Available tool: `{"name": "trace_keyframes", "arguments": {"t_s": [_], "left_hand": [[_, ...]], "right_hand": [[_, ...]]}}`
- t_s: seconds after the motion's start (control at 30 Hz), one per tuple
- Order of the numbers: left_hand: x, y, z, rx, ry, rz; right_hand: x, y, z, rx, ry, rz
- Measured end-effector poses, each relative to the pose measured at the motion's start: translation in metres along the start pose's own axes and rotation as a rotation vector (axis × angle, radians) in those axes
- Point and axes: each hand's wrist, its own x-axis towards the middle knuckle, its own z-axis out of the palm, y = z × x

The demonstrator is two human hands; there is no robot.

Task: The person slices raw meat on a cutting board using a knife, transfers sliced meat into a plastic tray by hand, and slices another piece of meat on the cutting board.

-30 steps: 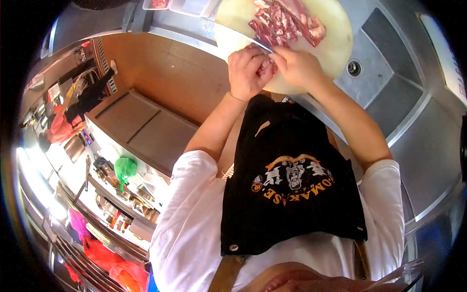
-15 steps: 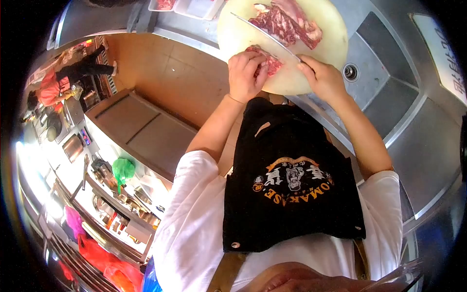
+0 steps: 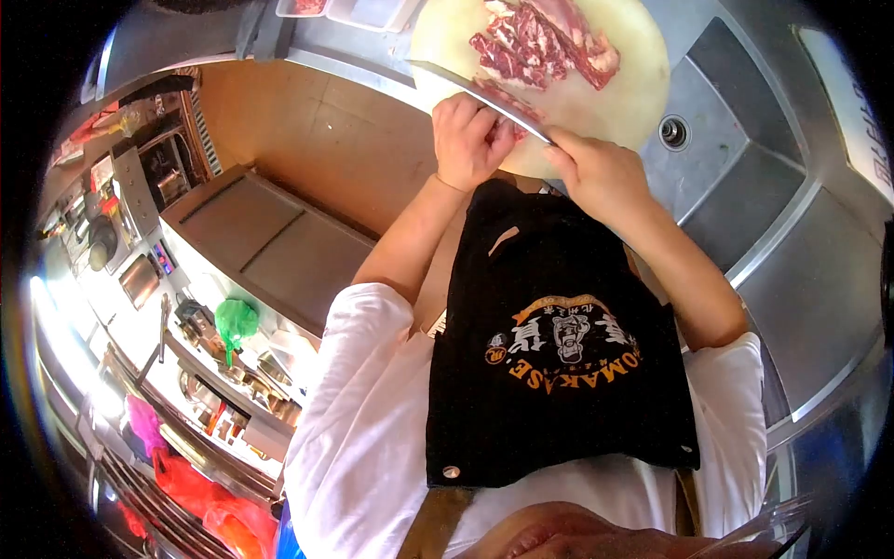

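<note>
My right hand (image 3: 601, 172) is closed round the handle of a long knife (image 3: 484, 95). Its blade lies slantwise over a small piece of red meat (image 3: 510, 99) on a round, pale cutting board (image 3: 629, 107). Against the near side of the blade, my left hand (image 3: 470, 140) has its fingers curled down on that piece, which they and the knife partly hide. Beyond the blade lie larger pieces of marbled raw meat (image 3: 540, 47), touched by neither hand.
Right of the board is a metal sink with a drain (image 3: 673, 133). White plastic trays (image 3: 372, 13), one with meat, stand at the top left. A steel cabinet (image 3: 270, 219) and a shelf with a green bag (image 3: 236, 321) are on the left.
The knife and my right hand have moved toward my body and left, bringing the blade over the small piece. My left hand stays nearly in place. A person at the far left has mostly left view.
</note>
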Motion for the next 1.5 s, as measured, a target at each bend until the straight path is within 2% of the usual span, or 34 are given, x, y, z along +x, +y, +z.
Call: {"name": "trace_keyframes", "arguments": {"t_s": [0.07,0.2,0.3,0.37,0.43,0.57,0.63,0.83,0.9,0.97,1.03,1.13,1.17,1.23,1.3,1.33,1.4,1.5], "left_hand": [[-0.006,-0.003,0.002,-0.026,-0.063,-0.025],[-0.011,-0.006,0.004,0.004,-0.067,-0.039],[-0.008,-0.005,0.004,-0.021,-0.054,-0.038],[-0.001,-0.003,0.004,-0.015,0.027,-0.014],[-0.004,0.0,0.002,-0.002,0.012,-0.02],[-0.006,-0.003,0.007,-0.014,0.022,-0.055],[-0.008,-0.003,0.005,-0.027,-0.014,-0.069],[-0.001,-0.003,0.004,-0.03,0.005,-0.043],[-0.008,0.0,0.002,-0.031,-0.009,-0.054],[-0.005,-0.004,0.007,-0.046,0.002,-0.049],[-0.003,-0.002,0.002,-0.065,0.0,-0.058],[-0.003,0.002,-0.003,-0.075,-0.019,-0.043],[-0.003,0.005,-0.004,-0.003,-0.03,-0.041],[-0.006,0.009,-0.005,0.072,-0.054,-0.04],[-0.01,0.003,0.001,-0.028,-0.015,-0.072],[-0.007,0.002,0.002,-0.03,-0.015,-0.068],[-0.006,0.003,0.0,-0.028,-0.004,-0.045],[-0.007,0.0,0.001,-0.007,-0.004,-0.04]], "right_hand": [[-0.004,-0.004,-0.004,-0.057,-0.073,0.062],[-0.057,0.001,-0.026,-0.1,-0.053,0.134],[-0.034,-0.002,-0.014,-0.133,-0.063,0.116],[-0.002,0.0,0.0,-0.146,-0.058,0.105],[0.016,0.004,0.012,-0.082,-0.063,0.013],[-0.035,0.017,-0.008,-0.085,-0.114,0.149],[-0.053,0.03,-0.005,0.02,0.051,0.017],[0.077,0.017,0.041,0.015,-0.019,0.014],[0.068,0.023,0.043,0.036,0.042,-0.005],[0.02,0.047,0.034,0.027,0.067,-0.022],[-0.03,0.061,0.015,-0.054,-0.048,0.122],[-0.028,0.077,0.004,0.045,0.02,0.127],[-0.015,0.08,0.003,-0.026,0.025,0.106],[0.017,0.062,0.0,0.011,0.067,0.107],[0.021,0.049,0.004,0.057,0.118,0.093],[0.012,0.042,-0.001,0.056,0.123,0.094],[-0.021,0.021,-0.018,-0.005,-0.018,0.038],[-0.059,0.002,-0.03,-0.023,-0.003,0.051]]}}
